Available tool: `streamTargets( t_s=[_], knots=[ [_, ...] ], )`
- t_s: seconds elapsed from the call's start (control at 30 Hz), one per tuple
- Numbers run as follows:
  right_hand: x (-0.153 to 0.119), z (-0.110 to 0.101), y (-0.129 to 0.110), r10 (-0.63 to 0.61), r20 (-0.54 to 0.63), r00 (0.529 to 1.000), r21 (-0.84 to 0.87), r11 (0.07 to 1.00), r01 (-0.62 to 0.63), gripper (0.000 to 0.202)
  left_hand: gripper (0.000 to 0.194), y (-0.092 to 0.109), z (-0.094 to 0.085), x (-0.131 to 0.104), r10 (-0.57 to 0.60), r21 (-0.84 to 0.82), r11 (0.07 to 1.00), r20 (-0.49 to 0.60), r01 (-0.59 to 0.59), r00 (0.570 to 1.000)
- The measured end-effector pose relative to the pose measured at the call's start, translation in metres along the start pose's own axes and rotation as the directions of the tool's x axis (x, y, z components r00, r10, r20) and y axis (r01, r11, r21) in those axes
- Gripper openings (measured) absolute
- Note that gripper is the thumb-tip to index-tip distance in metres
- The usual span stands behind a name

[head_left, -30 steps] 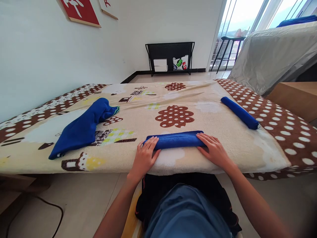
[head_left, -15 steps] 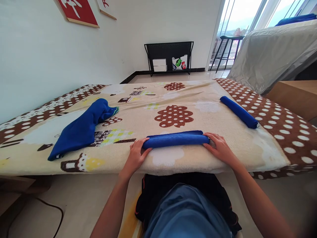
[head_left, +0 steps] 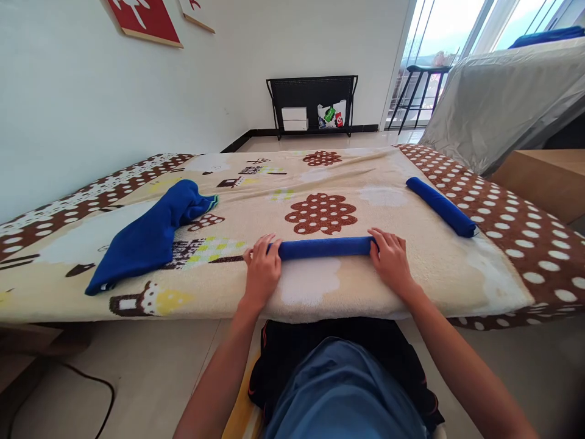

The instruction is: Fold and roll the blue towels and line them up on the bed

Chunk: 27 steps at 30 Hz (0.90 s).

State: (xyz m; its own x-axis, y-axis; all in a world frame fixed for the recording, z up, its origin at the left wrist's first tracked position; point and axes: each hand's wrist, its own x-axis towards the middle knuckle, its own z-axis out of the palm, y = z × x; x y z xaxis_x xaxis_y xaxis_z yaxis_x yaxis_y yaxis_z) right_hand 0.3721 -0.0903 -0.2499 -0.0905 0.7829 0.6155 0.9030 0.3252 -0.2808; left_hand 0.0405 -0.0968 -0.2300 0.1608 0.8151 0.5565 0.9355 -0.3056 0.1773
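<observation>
1. At the far left, a loose blue cloth (head_left: 141,244) is laid on the patterned blanket (head_left: 256,216), with green edging visible at its upper right corner. It is not touched by either hand.
2. The left hand (head_left: 264,268) is clamped on the left end of the blue roll (head_left: 326,247), and that end is covered by the fingers.
3. The blue roll is positioned crosswise on the blanket, near its front edge, and is held between the two hands. A brown dotted flower print (head_left: 320,214) is seen just beyond it.
4. The right hand (head_left: 390,259) is clamped on the right end of the same roll.
5. Farther right, a second blue roll (head_left: 441,207) is placed at a slant, beside the dotted border (head_left: 516,244), well apart from the right hand.
</observation>
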Motion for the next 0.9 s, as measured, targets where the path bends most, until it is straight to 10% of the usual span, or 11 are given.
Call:
streamTargets(
  t_s=[0.17,0.33,0.9],
  knots=[
    [0.007,0.015,-0.051,-0.276,0.114,0.954,0.042,0.961,0.273,0.052,0.053,0.052,0.016,0.010,0.219,-0.047,0.976,0.146,-0.214,0.965],
    [0.021,0.031,-0.074,-0.279,0.186,0.942,0.084,0.960,0.267,0.050,0.051,0.076,0.033,0.023,0.257,-0.090,0.966,0.182,-0.244,0.949],
    [0.022,0.012,-0.015,-0.266,0.214,0.940,0.068,0.964,0.257,0.045,0.045,0.000,0.012,0.022,0.249,-0.085,0.968,0.232,-0.235,0.940]
  ],
)
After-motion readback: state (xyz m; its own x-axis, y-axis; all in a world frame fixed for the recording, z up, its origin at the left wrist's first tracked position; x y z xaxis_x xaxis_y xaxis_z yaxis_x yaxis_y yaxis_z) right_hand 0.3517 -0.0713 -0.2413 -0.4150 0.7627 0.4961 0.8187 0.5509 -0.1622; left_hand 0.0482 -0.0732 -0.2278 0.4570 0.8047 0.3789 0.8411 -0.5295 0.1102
